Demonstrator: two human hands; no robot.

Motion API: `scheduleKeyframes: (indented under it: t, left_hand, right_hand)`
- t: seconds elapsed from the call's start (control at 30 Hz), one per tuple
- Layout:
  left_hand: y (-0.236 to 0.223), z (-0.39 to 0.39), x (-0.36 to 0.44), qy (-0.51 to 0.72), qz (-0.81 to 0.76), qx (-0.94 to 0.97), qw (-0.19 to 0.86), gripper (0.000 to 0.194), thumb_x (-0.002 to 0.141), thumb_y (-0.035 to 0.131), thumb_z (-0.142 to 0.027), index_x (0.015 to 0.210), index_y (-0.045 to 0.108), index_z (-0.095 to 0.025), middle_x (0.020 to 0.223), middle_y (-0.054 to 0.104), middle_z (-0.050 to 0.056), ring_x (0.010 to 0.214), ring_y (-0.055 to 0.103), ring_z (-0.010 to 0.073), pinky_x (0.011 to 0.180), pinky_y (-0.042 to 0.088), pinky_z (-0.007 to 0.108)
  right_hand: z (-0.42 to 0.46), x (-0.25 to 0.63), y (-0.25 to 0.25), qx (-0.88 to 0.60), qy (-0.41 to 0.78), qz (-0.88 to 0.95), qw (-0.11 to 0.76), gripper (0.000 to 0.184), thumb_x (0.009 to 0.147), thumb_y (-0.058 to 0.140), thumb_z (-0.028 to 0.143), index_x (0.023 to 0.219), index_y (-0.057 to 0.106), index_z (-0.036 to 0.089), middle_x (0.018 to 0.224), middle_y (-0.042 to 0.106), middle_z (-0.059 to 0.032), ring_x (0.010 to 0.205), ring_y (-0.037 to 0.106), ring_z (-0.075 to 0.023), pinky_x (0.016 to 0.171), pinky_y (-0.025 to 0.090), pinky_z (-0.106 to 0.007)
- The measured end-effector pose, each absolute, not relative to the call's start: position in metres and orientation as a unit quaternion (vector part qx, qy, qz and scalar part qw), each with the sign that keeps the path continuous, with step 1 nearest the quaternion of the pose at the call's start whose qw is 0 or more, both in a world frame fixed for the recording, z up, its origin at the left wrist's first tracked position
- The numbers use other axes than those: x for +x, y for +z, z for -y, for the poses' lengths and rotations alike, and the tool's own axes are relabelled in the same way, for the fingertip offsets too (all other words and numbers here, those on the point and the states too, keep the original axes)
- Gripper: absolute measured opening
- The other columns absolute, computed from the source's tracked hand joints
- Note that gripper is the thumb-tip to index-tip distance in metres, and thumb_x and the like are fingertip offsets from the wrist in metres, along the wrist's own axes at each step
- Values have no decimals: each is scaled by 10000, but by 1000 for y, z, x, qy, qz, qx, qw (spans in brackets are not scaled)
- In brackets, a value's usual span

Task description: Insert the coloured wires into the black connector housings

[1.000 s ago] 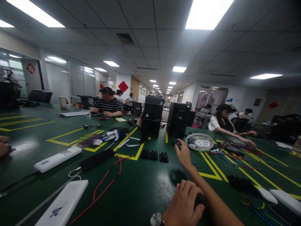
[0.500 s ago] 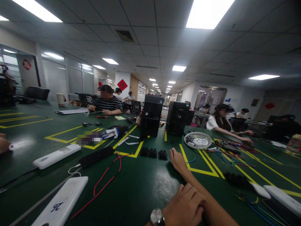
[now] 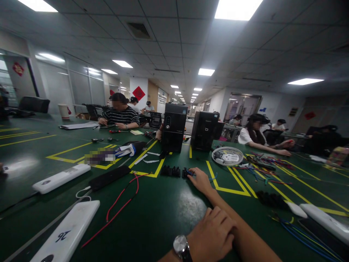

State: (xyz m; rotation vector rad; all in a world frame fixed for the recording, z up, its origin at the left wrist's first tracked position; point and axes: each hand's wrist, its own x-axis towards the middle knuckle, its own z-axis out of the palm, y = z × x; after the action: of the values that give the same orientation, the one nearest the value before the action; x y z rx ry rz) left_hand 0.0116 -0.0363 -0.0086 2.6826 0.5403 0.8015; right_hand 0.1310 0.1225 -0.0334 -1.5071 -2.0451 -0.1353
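My right hand [image 3: 201, 179] reaches over the table, its fingers pinching a blue wire [image 3: 213, 177] whose loose end curves out to the right. Its fingertips are at a small black terminal block [image 3: 186, 172]; whether the wire's other end sits in the block is too small to tell. Just left of it stand more black terminal blocks [image 3: 171, 171]. My left hand [image 3: 212, 233], with a watch on the wrist, rests loosely across my right forearm, fingers bent and holding nothing. A red wire [image 3: 120, 198] lies looped to the left.
Two black computer towers [image 3: 174, 127] stand ahead. A white round basket [image 3: 227, 156] and tangled wires [image 3: 265, 165] lie to the right. White power banks [image 3: 68, 233] are at the left. Co-workers sit across the table [image 3: 152, 225].
My right hand has moved left with the blue wire, bringing it to the terminal block. My left hand stays on the forearm. The view has tilted slightly.
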Motion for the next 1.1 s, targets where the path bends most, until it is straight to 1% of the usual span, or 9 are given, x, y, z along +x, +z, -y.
scheduleKeyframes:
  t: [0.23, 0.53, 1.1]
  left_hand:
    - [-7, 38, 11, 271, -193, 931, 147, 232, 874, 478, -247, 1104, 473, -223, 1123, 537, 30, 1055, 435, 187, 924, 347, 323]
    - [-5, 38, 11, 264, -194, 934, 143, 243, 872, 475, -250, 1113, 469, -216, 1118, 532, 42, 1049, 433, 200, 920, 353, 345]
    - [-5, 37, 11, 261, -193, 935, 142, 233, 886, 455, -255, 1112, 476, -205, 1116, 525, 52, 1056, 420, 201, 905, 357, 336]
  right_hand:
    - [-124, 130, -33, -563, -40, 775, 283, 243, 872, 510, 277, 1090, 598, 214, 1007, 622, -44, 948, 588, -178, 860, 427, -285]
    - [-127, 129, -36, -546, -52, 785, 289, 225, 882, 503, 269, 1083, 592, 220, 992, 620, -33, 917, 590, -162, 829, 426, -264]
    - [-128, 125, -35, -546, -41, 783, 295, 227, 874, 514, 258, 1082, 592, 207, 970, 626, -48, 904, 598, -167, 821, 431, -271]
